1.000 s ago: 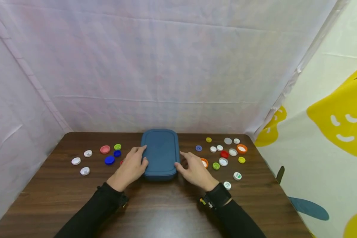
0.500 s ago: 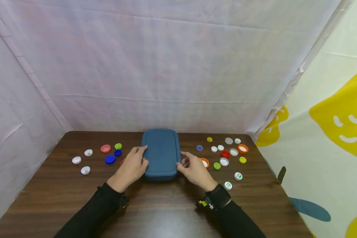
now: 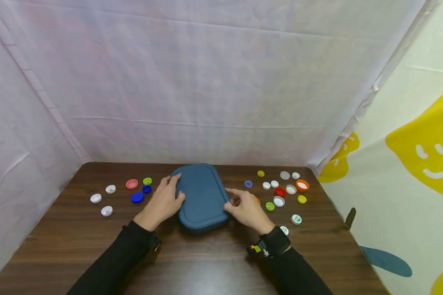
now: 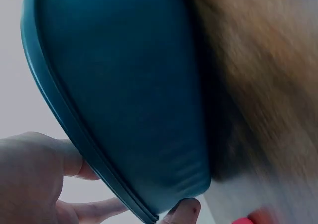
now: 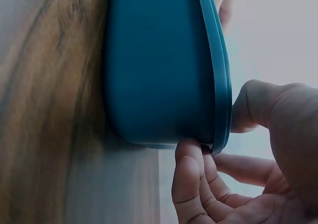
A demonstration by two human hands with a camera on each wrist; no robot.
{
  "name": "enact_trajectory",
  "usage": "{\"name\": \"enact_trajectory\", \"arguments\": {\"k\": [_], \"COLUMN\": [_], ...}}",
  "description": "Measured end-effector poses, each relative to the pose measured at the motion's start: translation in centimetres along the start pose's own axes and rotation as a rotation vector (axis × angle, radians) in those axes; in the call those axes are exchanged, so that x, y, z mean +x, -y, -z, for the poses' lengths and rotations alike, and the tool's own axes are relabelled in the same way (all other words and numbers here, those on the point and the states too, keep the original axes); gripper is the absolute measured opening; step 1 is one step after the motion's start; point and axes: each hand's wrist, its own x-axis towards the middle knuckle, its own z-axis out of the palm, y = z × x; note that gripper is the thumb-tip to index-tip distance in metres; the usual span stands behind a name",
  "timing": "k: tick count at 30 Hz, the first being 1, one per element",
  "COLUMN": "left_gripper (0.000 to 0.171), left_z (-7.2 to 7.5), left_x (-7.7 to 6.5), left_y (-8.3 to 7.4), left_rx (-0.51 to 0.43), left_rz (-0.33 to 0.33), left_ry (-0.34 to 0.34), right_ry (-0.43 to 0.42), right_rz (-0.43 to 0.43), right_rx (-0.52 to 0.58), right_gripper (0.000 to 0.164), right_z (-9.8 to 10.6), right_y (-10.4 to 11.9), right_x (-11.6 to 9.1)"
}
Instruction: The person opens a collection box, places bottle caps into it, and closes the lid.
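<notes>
A dark blue lidded container (image 3: pixel 201 196) sits askew on the wooden table, its front turned toward the right. At its left side, my left hand (image 3: pixel 162 205) holds it, with thumb and index finger over the lid (image 4: pixel 64 110) and another fingertip (image 4: pixel 186 211) against the side wall. My right hand (image 3: pixel 248 209) pinches the lid's rim near the front right corner. In the right wrist view, the thumb (image 5: pixel 251 105) lies on top of the lid and curled fingers (image 5: pixel 189 179) press below the rim. Whether the lid is loosened there I cannot tell.
Several bottle caps lie left of the container, including a pink one (image 3: pixel 131 184) and a blue one (image 3: pixel 137 197). More are scattered on the right, among them a red cap (image 3: pixel 280 191) and an orange cap (image 3: pixel 302 185). A white curtain (image 3: pixel 199 82) hangs behind the table.
The container has turned counter-clockwise, its front shifting right and its back left. My right fingers have curled in under the rim. The left hand has stayed on its side.
</notes>
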Motion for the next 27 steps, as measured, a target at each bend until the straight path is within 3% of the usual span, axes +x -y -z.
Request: {"name": "enact_trajectory", "arguments": {"k": [8,14,18,22,27], "left_gripper": [0.072,0.068,0.061,0.058,0.059], "left_z": [0.6,0.9,1.1,1.1,0.8], "left_x": [0.4,-0.2,-0.7,-1.0,-1.4], "left_y": [1.0,0.9,0.9,0.9,0.7], "left_rx": [-0.001,0.029,0.064,0.093,0.126], "left_rz": [-0.017,-0.015,-0.036,-0.031,-0.034], "left_ry": [-0.038,-0.104,-0.152,-0.159,-0.175], "right_ry": [0.018,-0.04,-0.071,-0.027,0.092], "right_rz": [0.006,0.019,-0.027,-0.117,-0.205], "right_rx": [-0.027,-0.017,0.041,0.057,0.057], "right_gripper": [0.055,0.051,0.045,0.052,0.069], "right_z": [0.7,0.9,1.0,1.4,1.9], "right_y": [-0.6,-0.6,-0.1,0.5,1.3], "right_x": [0.5,1.0,0.5,-0.3,-1.1]}}
